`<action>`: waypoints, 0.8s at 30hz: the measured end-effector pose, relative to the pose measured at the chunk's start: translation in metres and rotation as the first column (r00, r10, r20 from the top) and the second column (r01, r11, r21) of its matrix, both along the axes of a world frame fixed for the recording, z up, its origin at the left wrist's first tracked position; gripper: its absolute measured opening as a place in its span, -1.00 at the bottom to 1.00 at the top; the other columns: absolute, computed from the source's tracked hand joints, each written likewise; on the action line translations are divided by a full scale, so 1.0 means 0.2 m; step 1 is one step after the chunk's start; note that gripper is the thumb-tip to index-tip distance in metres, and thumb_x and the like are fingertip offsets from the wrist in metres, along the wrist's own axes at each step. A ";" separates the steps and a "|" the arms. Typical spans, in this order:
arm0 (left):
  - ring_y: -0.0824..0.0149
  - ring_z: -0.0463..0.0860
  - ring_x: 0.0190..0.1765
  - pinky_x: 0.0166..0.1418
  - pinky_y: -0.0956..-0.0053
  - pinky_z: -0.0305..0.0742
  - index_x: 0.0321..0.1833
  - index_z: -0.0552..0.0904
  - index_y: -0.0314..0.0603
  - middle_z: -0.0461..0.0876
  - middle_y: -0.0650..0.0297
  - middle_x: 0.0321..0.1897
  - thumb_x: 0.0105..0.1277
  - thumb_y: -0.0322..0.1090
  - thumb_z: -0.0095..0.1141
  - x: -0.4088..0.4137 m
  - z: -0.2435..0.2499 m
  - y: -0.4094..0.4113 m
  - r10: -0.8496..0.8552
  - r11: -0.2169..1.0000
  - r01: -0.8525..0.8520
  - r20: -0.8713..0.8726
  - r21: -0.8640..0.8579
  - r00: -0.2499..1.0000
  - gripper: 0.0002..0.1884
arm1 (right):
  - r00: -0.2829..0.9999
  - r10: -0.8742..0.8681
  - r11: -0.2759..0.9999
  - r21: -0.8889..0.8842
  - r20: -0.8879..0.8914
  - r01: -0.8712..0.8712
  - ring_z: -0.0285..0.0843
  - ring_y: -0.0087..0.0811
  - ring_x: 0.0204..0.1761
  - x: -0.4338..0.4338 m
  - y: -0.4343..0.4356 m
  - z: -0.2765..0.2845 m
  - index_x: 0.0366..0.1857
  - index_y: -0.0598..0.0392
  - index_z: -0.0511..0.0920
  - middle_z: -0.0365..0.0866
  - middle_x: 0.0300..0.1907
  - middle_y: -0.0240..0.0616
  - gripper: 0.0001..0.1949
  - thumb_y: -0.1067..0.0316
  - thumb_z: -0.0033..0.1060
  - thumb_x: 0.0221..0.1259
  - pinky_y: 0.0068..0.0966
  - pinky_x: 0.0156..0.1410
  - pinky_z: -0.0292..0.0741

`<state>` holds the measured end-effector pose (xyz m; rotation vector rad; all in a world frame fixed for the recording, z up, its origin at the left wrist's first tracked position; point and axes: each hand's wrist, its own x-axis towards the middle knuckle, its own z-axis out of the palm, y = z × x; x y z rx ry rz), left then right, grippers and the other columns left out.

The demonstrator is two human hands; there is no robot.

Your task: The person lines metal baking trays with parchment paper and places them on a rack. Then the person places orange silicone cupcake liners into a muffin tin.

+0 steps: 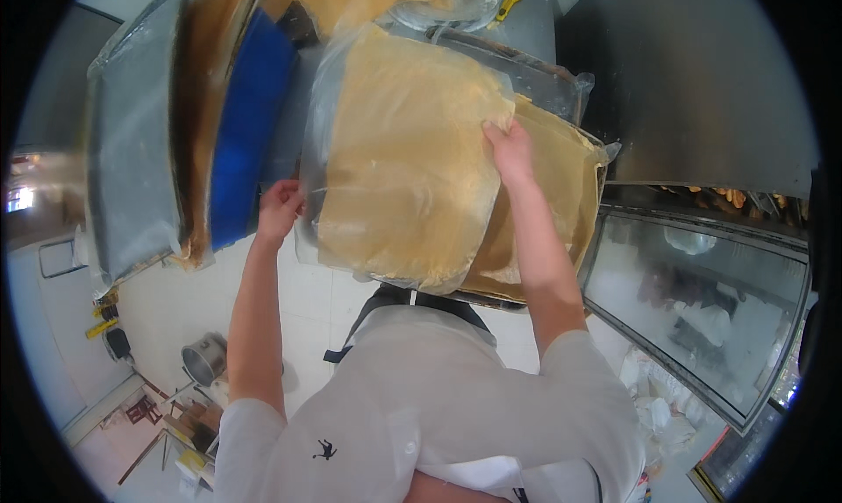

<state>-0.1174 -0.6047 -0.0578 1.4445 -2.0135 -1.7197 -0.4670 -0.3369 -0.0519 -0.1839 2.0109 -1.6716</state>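
Observation:
A wide, thin tan sheet (414,154) lies on clear plastic film (318,141) in front of my body. My right hand (512,151) pinches the right edge of the sheet between thumb and fingers. At the left, my left hand (281,207) has its fingers curled at the film's edge; whether they grip it is hard to see. A second tan layer (549,187), darker and creased, shows beneath on the right, within a tray whose rim is partly covered.
Upright at the left lean a blue panel (253,134) and a film-wrapped board (135,134). A yellow utility knife (508,7) lies near a clear round container (454,9). On the right stands an open glass-paned door (697,305). A metal pot (205,359) sits on the floor.

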 end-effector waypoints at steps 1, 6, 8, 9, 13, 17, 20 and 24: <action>0.47 0.63 -0.38 -0.29 0.56 0.48 0.08 0.62 -0.34 0.69 0.29 -0.37 0.39 -0.35 0.25 -0.02 -0.01 -0.01 0.020 1.000 -0.020 0.007 -0.006 1.000 -0.71 | 1.000 0.018 0.998 0.061 -0.004 -0.018 0.66 -0.47 -0.07 -0.05 -0.01 -0.11 0.07 0.20 0.61 0.74 -0.07 -0.29 -0.70 0.28 0.30 0.36 -0.44 0.04 0.57; 0.47 0.64 -0.32 -0.24 0.54 0.48 0.10 0.62 -0.27 0.71 0.29 -0.34 0.44 -0.18 0.23 0.04 -0.07 0.01 0.101 0.994 -0.100 -0.025 0.033 0.995 -0.67 | 0.988 0.000 0.991 0.135 0.157 -0.022 0.67 -0.42 -0.11 -0.08 0.03 -0.44 0.10 0.20 0.57 0.72 -0.12 -0.23 -0.60 0.13 0.31 0.36 -0.41 -0.06 0.61; 0.47 0.65 -0.30 -0.22 0.52 0.48 0.11 0.62 -0.25 0.71 0.30 -0.34 0.45 -0.15 0.22 0.03 0.03 0.06 0.090 0.995 -0.092 0.046 0.042 0.995 -0.66 | 0.970 -0.005 0.961 0.271 0.241 -0.062 0.68 -0.41 -0.14 -0.06 0.09 -0.36 0.13 0.19 0.53 0.71 -0.14 -0.23 -0.57 0.08 0.30 0.37 -0.42 -0.11 0.62; 0.47 0.65 -0.28 -0.20 0.51 0.48 0.12 0.63 -0.24 0.71 0.30 -0.34 0.45 -0.13 0.21 0.03 0.06 0.08 0.093 0.994 -0.097 0.075 0.042 0.993 -0.65 | 0.948 0.032 0.961 0.252 0.317 -0.116 0.67 -0.42 -0.18 0.01 0.14 -0.29 0.13 0.17 0.50 0.69 -0.15 -0.24 -0.56 0.06 0.28 0.37 -0.43 -0.13 0.63; 0.47 0.64 -0.32 -0.25 0.55 0.46 0.21 0.56 -0.35 0.69 0.27 -0.37 0.38 -0.35 0.27 0.11 0.02 0.16 0.065 0.994 -0.065 0.002 0.087 0.998 -0.61 | 0.830 0.167 0.929 0.197 0.532 -0.313 0.67 -0.40 -0.25 0.46 0.44 -0.16 0.12 0.11 0.46 0.67 -0.14 -0.25 -0.54 0.07 0.36 0.31 -0.40 -0.11 0.64; 0.48 0.61 -0.36 -0.27 0.56 0.46 0.24 0.53 -0.42 0.68 0.26 -0.40 0.37 -0.42 0.26 0.15 -0.03 0.18 0.093 0.993 -0.090 -0.032 0.079 0.995 -0.58 | 0.915 0.397 0.795 0.526 -0.075 -0.302 0.69 -0.28 -0.16 0.77 0.48 0.02 0.14 0.09 0.49 0.66 -0.09 -0.22 -0.53 0.21 0.43 0.19 -0.32 -0.04 0.63; 0.48 0.59 -0.37 -0.28 0.56 0.47 0.23 0.53 -0.43 0.67 0.26 -0.42 0.37 -0.42 0.24 0.14 -0.03 0.18 0.094 0.995 -0.094 0.001 0.035 0.996 -0.59 | 0.686 0.637 0.740 0.527 -0.350 -0.418 0.60 -0.14 0.02 0.87 0.48 0.08 0.07 0.04 0.56 0.61 0.02 -0.17 -0.58 0.26 0.36 0.08 -0.21 0.16 0.52; 0.48 0.59 -0.40 -0.29 0.56 0.47 0.21 0.54 -0.45 0.65 0.26 -0.46 0.33 -0.46 0.20 0.12 -0.03 0.17 0.077 0.996 -0.076 0.031 -0.040 0.997 -0.60 | 0.515 0.771 0.632 0.552 -0.375 -0.544 0.51 -0.15 0.02 0.91 0.47 0.02 -0.25 0.00 0.67 0.64 -0.05 -0.31 -0.84 0.32 0.29 0.08 -0.19 0.12 0.44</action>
